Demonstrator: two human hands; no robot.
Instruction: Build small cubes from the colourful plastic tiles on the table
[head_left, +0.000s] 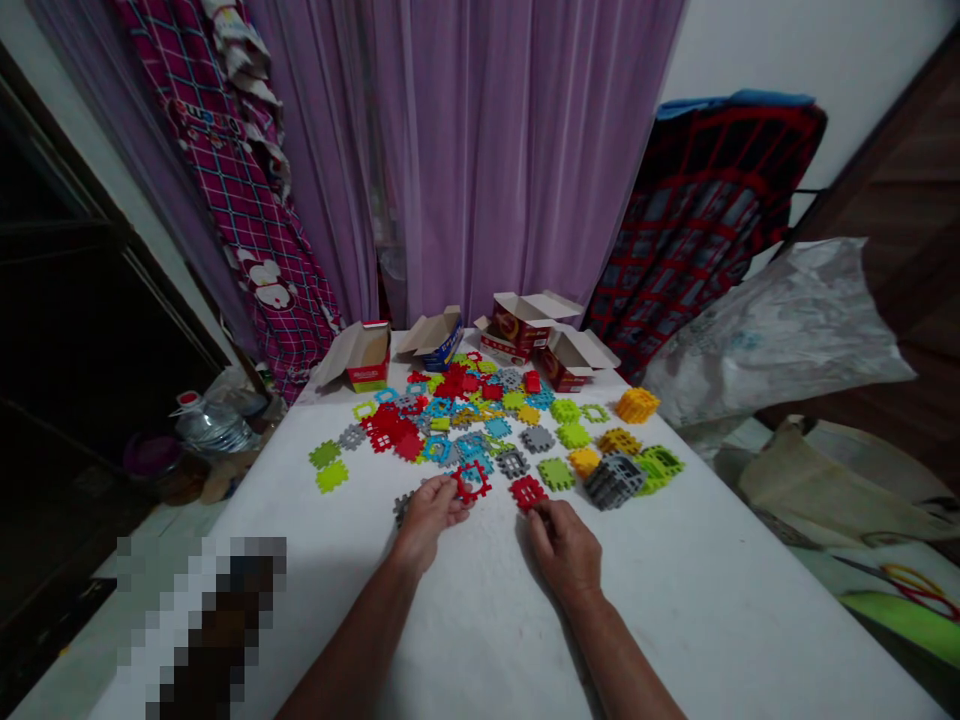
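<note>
My left hand (431, 515) pinches a red open-centred interlocking tile (482, 482) between thumb and fingers, just above the white table. A grey tile (401, 508) lies partly hidden behind that hand. My right hand (564, 545) is closed on the near edge of a red window-patterned tile (527, 491), which is at the table surface. Beyond both hands spreads a loose pile of red, blue, green, yellow and grey tiles (465, 415). Right of my right hand stand a grey stack of tiles (615, 480) and a green stack (661, 468).
Open cardboard boxes line the far table edge, among them a red box (370, 375) and a blue box (444, 350). A yellow stack (637, 405) sits at the right. Purple curtains (495, 150) hang behind. A plastic bottle (214, 425) stands left of the table (480, 640).
</note>
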